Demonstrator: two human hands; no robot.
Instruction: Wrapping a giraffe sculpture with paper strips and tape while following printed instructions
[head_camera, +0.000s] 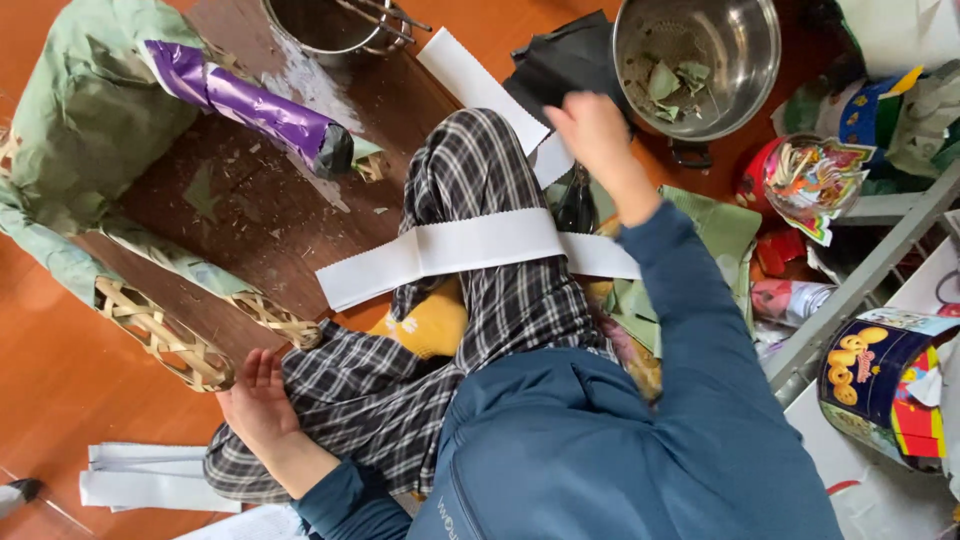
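Two hands are spread apart: the right hand, fingers clamped on black sheet material beside the steel bowl; the left hand, fingers loosely apart, is braced on the plaid-trousered knee, far from that bowl.

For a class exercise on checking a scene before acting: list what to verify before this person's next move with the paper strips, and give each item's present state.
1. Right hand reaches the upper white strip: ok, it is at the strip's end.
2. Grip on that strip: cannot tell, fingers blurred.
3. Left hand free: ok, open beside the knee.
4. Long strip lies flat across the leg: ok.
5. Steel pot empty: not ok, green scraps inside.
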